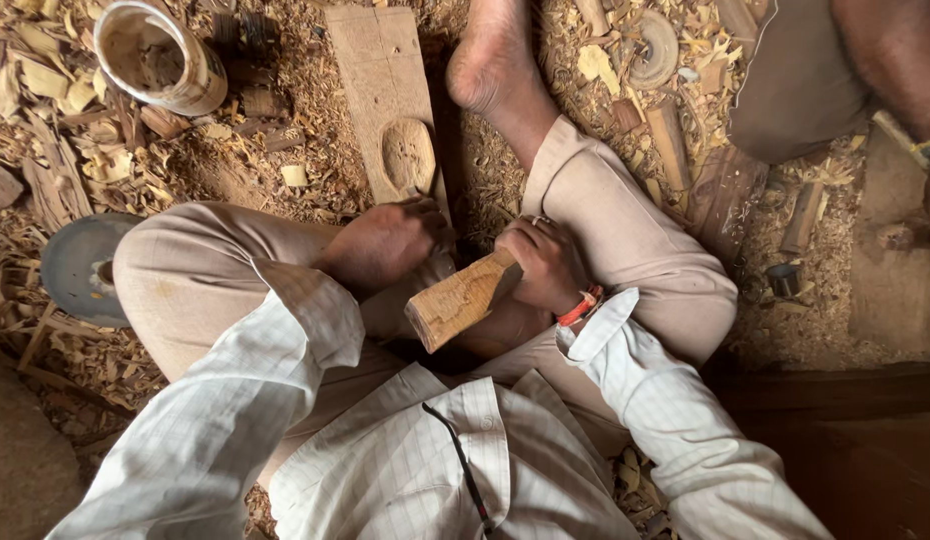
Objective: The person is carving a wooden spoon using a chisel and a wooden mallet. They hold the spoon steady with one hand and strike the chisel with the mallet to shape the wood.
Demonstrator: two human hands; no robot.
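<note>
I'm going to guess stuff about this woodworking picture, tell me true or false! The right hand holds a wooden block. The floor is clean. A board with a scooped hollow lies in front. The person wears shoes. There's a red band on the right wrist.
1. The right hand holds a wooden block: true.
2. The floor is clean: false. Wood shavings cover it.
3. A board with a scooped oval hollow lies ahead: true.
4. The person wears shoes: false. The foot is bare.
5. A red band is on the right wrist: true.
</note>
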